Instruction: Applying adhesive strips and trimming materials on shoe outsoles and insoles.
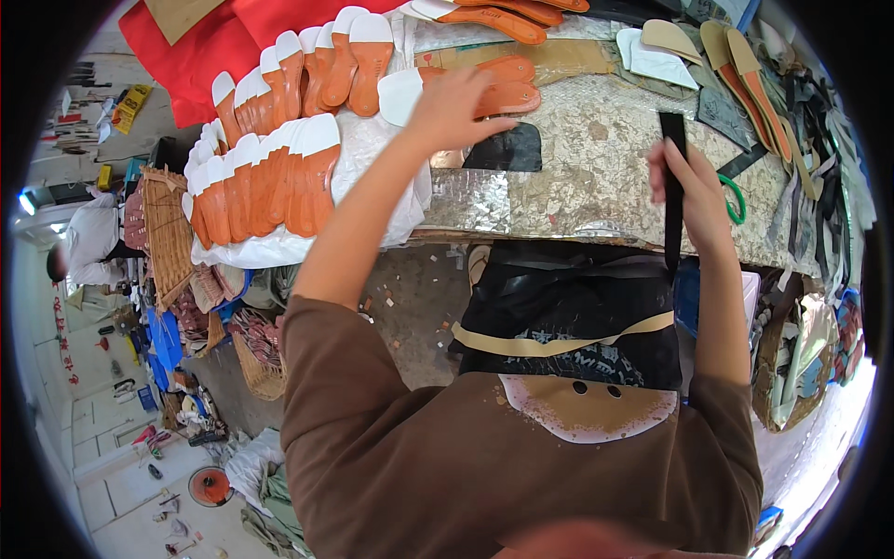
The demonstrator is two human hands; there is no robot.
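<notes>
My left hand (453,107) lies over a pair of orange insoles (510,97) with white ends, its thumb spread away from the fingers. Part of the insoles is hidden under it, but it does not look closed round them. Below its thumb a black patch (507,149) lies on the worn worktable (577,186). Near the table's front edge my right hand (691,191) is closed on a long black strip (672,224), which hangs down past the edge. Right of this hand a green loop handle (734,198) shows.
Rows of orange-and-white insoles (270,182) stand on white sheeting (396,200) at the left. Red cloth (270,28) lies behind them. Beige insoles (745,74) and white pieces (652,61) are at the far right, beside hanging dark strips (824,177). A woven basket (166,233) stands left.
</notes>
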